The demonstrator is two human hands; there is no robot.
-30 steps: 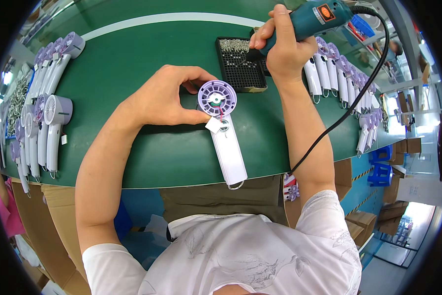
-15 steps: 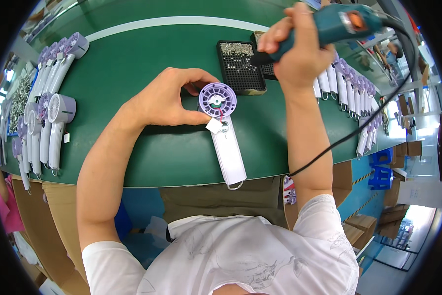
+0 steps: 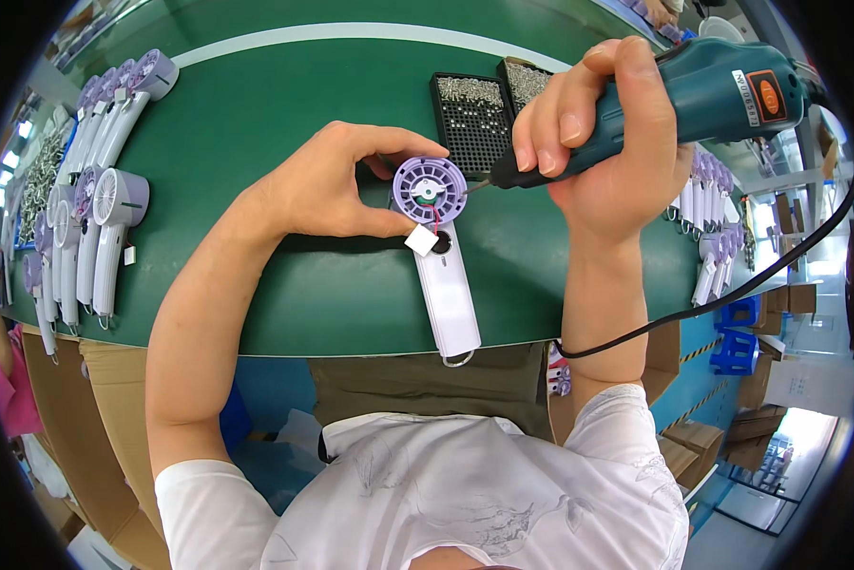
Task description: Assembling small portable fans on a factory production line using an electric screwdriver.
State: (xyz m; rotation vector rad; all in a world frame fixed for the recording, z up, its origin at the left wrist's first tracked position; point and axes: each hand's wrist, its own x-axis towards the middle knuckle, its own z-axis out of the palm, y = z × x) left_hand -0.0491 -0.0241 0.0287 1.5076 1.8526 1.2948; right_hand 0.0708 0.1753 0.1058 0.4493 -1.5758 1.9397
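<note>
My left hand (image 3: pixel 336 185) grips the purple round head of a handheld fan (image 3: pixel 451 302) lying on the green table, thumb and fingers on either side. The fan's white handle points toward me, with a metal ring at its end. Red wires and a small white tag show where head and handle meet. In my right hand (image 3: pixel 617 142) is a teal electric screwdriver (image 3: pixel 721 92), my fingers wrapped round its dark front part. Its thin bit reaches the right edge of the fan head; whether it touches a screw is too small to tell.
A black screw tray (image 3: pixel 472 123) lies beyond the fan, a second tray (image 3: pixel 525 84) beside it. Several white and purple fans (image 3: pixel 110 256) stand in rows at the left, more fans (image 3: pixel 707 195) at the right. The screwdriver's black cable (image 3: pixel 731 296) loops over my right forearm.
The screwdriver has come down and nearer, from over the screw trays to the fan head's right edge. My left hand still holds the fan, which has shifted slightly right.
</note>
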